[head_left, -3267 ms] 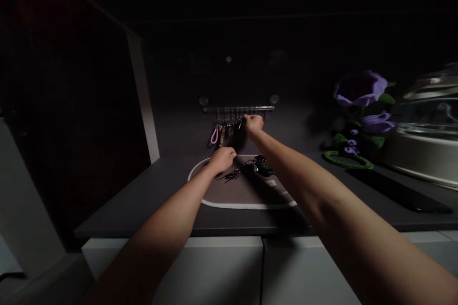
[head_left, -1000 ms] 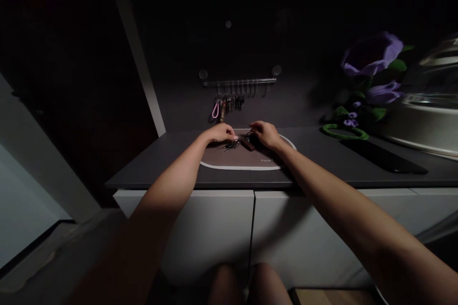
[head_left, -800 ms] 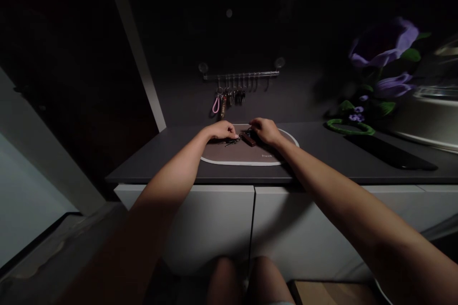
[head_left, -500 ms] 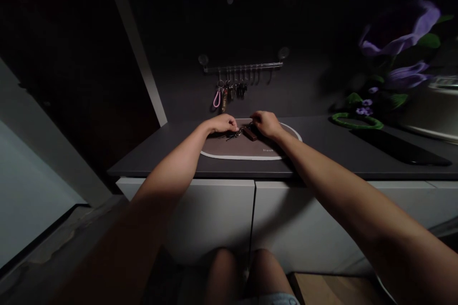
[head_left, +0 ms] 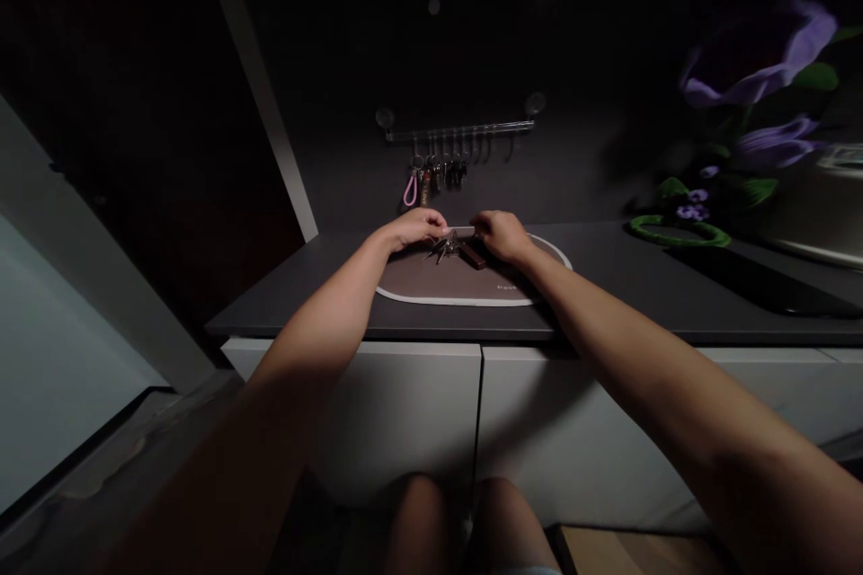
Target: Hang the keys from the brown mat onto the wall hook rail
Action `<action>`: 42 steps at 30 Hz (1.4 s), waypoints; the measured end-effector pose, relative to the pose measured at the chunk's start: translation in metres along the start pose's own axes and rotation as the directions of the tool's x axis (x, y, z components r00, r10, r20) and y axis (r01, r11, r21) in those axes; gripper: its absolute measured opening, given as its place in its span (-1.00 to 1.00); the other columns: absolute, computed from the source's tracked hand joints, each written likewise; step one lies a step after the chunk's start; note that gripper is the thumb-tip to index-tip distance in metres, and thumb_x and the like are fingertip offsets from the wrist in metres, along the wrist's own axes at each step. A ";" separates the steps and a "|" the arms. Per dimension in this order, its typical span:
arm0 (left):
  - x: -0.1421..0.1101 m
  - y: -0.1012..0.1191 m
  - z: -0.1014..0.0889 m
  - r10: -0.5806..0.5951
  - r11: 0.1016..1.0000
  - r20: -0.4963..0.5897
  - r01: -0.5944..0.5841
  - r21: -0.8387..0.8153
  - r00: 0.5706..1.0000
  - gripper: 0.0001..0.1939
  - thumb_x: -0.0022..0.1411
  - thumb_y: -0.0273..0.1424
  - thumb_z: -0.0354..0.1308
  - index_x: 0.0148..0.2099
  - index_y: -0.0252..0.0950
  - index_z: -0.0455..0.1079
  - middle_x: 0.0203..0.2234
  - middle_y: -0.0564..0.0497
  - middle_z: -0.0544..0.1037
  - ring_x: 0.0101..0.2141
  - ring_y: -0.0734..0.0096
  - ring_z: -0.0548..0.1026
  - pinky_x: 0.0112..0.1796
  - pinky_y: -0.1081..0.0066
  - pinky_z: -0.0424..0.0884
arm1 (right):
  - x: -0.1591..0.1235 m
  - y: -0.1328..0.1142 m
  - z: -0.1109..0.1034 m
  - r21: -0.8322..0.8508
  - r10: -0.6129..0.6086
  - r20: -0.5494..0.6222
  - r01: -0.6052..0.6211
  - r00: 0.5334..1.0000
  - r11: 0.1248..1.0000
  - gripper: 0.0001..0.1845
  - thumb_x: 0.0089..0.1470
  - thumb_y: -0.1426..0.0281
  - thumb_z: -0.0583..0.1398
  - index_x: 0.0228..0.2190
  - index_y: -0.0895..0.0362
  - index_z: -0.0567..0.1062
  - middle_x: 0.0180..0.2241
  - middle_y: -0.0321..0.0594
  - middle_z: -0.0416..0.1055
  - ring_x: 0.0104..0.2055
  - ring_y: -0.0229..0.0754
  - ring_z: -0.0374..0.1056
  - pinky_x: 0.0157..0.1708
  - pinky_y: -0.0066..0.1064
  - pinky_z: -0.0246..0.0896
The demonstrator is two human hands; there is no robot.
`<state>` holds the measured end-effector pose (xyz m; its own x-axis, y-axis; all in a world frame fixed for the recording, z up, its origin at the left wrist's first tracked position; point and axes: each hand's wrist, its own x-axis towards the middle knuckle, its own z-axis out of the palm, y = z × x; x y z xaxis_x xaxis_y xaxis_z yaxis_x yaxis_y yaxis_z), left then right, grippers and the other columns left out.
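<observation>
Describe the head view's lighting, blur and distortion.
In the head view, darkness swallows the upper wall while light pools on the mat; the purple flower at right looks smeared; the white upright panel at left leans from wide-angle distortion.

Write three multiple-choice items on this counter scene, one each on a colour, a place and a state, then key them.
1. What colour is the loop strap hanging from the metal rail?
A) Green B) Pink C) White

2. Where do the loose keys lie?
A) On the oval mat B) Hanging from the metal rail C) On the floor

3. Where is the right hand?
A) Raised to the metal rail B) Holding the loop strap C) Down at the brown key fob

1: B, the strap shows pink.
2: A, the keys rest on the mat's upper part.
3: C, the hand is low over the mat, against the fob.
</observation>
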<state>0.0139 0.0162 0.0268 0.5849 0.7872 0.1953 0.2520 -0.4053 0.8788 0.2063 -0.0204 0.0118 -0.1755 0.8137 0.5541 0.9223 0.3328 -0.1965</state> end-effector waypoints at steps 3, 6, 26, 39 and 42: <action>-0.001 0.003 0.001 -0.015 0.998 -0.036 0.013 -0.061 0.999 -0.92 -0.01 -0.52 0.17 -0.44 -0.38 0.31 -0.58 0.08 0.34 -0.56 0.65 0.28 -0.43 0.48 0.22 | -0.001 0.000 -0.001 0.013 -0.011 -0.002 0.011 1.000 1.000 -0.69 0.02 0.47 0.05 -0.20 0.15 0.48 -0.21 -0.13 0.46 -0.17 -0.16 0.35 -0.19 -0.44 0.16; -0.001 0.005 0.000 -0.032 0.992 -0.067 0.024 -0.127 0.997 -0.91 0.00 -0.52 0.17 -0.42 -0.38 0.30 -0.57 0.09 0.34 -0.54 0.64 0.30 -0.41 0.48 0.24 | -0.001 -0.002 -0.003 0.034 -0.018 0.000 0.018 1.000 0.999 -0.68 0.01 0.48 0.05 -0.20 0.16 0.48 -0.20 -0.11 0.46 -0.17 -0.14 0.35 -0.19 -0.43 0.16; -0.002 0.013 -0.003 0.046 0.894 -0.135 -0.101 -0.437 0.990 -0.84 0.02 -0.45 0.19 -0.35 -0.39 0.28 -0.40 0.05 0.42 -0.37 0.60 0.38 -0.17 0.36 0.29 | -0.004 -0.018 -0.010 0.373 0.019 -0.047 0.000 0.999 0.928 -0.76 0.01 0.34 0.12 -0.27 0.13 0.49 -0.28 -0.21 0.47 -0.24 -0.23 0.34 -0.15 -0.40 0.16; -0.002 0.019 0.001 0.105 0.850 -0.173 -0.178 -0.495 0.979 -0.83 0.04 -0.43 0.19 -0.37 -0.39 0.25 -0.43 0.07 0.41 -0.36 0.59 0.39 -0.14 0.33 0.31 | -0.003 -0.025 -0.006 0.773 0.046 0.049 -0.068 0.998 0.630 -0.78 -0.06 0.25 0.14 -0.45 0.17 0.36 -0.46 -0.29 0.39 -0.39 -0.32 0.27 -0.28 -0.46 0.17; -0.001 0.019 0.002 0.121 0.857 -0.176 -0.192 -0.478 0.977 -0.82 0.02 -0.43 0.20 -0.38 -0.37 0.24 -0.42 0.08 0.41 -0.34 0.60 0.39 -0.13 0.35 0.29 | -0.005 -0.028 -0.006 0.807 0.048 0.093 -0.103 0.995 0.582 -0.80 -0.07 0.27 0.15 -0.47 0.17 0.36 -0.48 -0.28 0.39 -0.44 -0.33 0.26 -0.31 -0.46 0.18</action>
<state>0.0199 0.0067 0.0420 0.4663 0.8018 0.3738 -0.2646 -0.2767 0.9238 0.1838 -0.0370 0.0195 -0.1619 0.8695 0.4666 0.2768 0.4939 -0.8243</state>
